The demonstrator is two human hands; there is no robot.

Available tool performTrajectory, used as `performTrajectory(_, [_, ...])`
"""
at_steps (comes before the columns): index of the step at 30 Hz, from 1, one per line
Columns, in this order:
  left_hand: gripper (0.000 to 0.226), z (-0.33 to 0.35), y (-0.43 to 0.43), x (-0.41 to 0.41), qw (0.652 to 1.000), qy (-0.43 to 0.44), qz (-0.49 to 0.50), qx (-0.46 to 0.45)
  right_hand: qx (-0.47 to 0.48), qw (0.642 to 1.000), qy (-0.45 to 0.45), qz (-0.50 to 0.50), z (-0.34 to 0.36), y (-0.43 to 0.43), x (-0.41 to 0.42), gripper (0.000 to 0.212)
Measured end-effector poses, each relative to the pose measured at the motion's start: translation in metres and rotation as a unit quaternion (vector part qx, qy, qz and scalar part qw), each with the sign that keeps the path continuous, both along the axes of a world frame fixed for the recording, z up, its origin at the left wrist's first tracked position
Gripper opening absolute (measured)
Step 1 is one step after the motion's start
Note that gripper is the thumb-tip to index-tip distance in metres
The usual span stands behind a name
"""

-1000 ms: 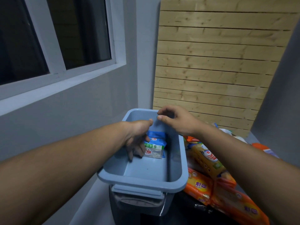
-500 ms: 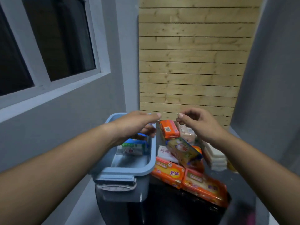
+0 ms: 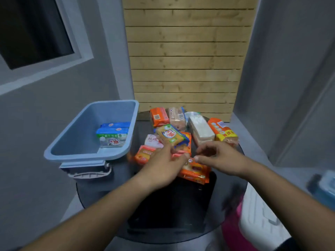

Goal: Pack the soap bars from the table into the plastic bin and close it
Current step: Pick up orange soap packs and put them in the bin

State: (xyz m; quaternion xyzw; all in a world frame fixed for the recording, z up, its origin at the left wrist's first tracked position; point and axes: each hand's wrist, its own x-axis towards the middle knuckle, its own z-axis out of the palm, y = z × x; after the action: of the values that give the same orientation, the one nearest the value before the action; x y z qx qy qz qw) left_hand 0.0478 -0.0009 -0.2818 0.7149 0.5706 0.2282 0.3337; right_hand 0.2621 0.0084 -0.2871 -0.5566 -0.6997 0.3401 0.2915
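Soap bars (image 3: 171,135): heaped on worktop (image 3: 223,192), 3 o'clock of plastic bin (image 3: 72,142). Left hand (image 3: 165,161) touching heap, grip unclear; right hand (image 3: 218,156) loose, empty. Risk: pulling a lower pack spills the stack.

dim indoor light, dark window (image 3: 36,33), soft shadows, no strong glare, wide-angle bending at edges, motion blur on both hands, lower right corner smeared

The left hand (image 3: 163,165) has come out of the plastic bin (image 3: 83,157) and now meets the right hand (image 3: 219,158), which has dropped low over the orange soap pack (image 3: 194,172). The blue soap packs (image 3: 113,134) lie released in the bin, well off to the left hand's left.
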Motion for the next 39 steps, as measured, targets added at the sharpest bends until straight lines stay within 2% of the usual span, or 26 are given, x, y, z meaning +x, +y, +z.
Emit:
performTrajectory(3, [0.062, -0.032, 0.008, -0.007, 0.99, 0.129, 0.038, 0.039, -0.015, 0.997, -0.069, 0.008, -0.017, -0.002, -0.003, 0.054])
performTrajectory(5, [0.07, -0.04, 0.011, -0.011, 0.985, 0.164, 0.038, 0.035, -0.026, 0.994, -0.107, 0.011, -0.025, 0.0, -0.006, 0.066])
performTrajectory(11, [0.07, -0.032, 0.017, -0.016, 0.962, 0.271, -0.005, 0.019, -0.033, 0.988, -0.154, 0.002, -0.027, 0.008, -0.012, 0.07])
performTrajectory(18, [0.067, -0.017, 0.015, -0.018, 0.937, 0.337, -0.092, 0.01, -0.106, 0.988, -0.109, 0.014, -0.02, 0.016, 0.02, 0.045])
performTrajectory(23, [0.074, -0.015, 0.02, -0.023, 0.947, 0.303, -0.098, 0.033, -0.162, 0.982, -0.093, 0.037, -0.018, 0.015, 0.027, 0.047])
performTrajectory(27, [0.073, -0.021, 0.022, -0.026, 0.978, 0.2, -0.061, -0.024, -0.168, 0.981, -0.096, 0.035, -0.019, 0.014, 0.026, 0.045])
performTrajectory(29, [0.075, -0.023, 0.021, -0.029, 0.983, 0.175, -0.048, -0.037, -0.159, 0.983, -0.089, 0.036, -0.02, 0.012, 0.026, 0.052])
performTrajectory(32, [0.076, -0.02, 0.016, -0.03, 0.985, 0.164, -0.042, -0.042, -0.147, 0.984, -0.09, 0.047, -0.02, 0.009, 0.024, 0.061])
performTrajectory(36, [0.076, -0.014, 0.007, -0.027, 0.98, 0.193, -0.053, -0.02, -0.165, 0.983, -0.078, 0.033, -0.02, 0.005, 0.02, 0.05])
performTrajectory(39, [0.069, -0.013, 0.004, -0.028, 0.986, 0.144, -0.053, -0.071, -0.169, 0.984, -0.047, 0.008, -0.022, 0.003, 0.021, 0.054])
